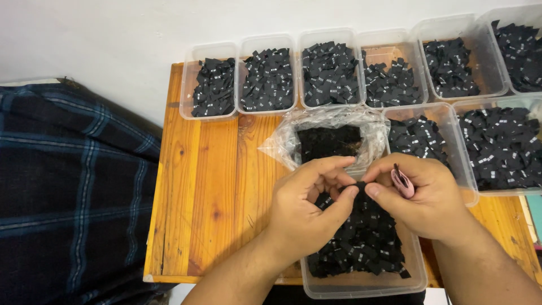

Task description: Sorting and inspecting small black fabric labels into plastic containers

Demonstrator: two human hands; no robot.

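Head view: both hands' fingers (344, 195) pinch one small black label (359, 185); right hand (420, 195) also holds pink item (402, 182).

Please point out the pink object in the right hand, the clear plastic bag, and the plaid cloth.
pink object (404, 184), head view, on its middle.
clear plastic bag (282, 141), head view, on its crinkled left side.
plaid cloth (73, 192), head view, on its middle.

nine tubs (208, 114) (all clear plastic), one bag (274, 144), two hands (307, 212)
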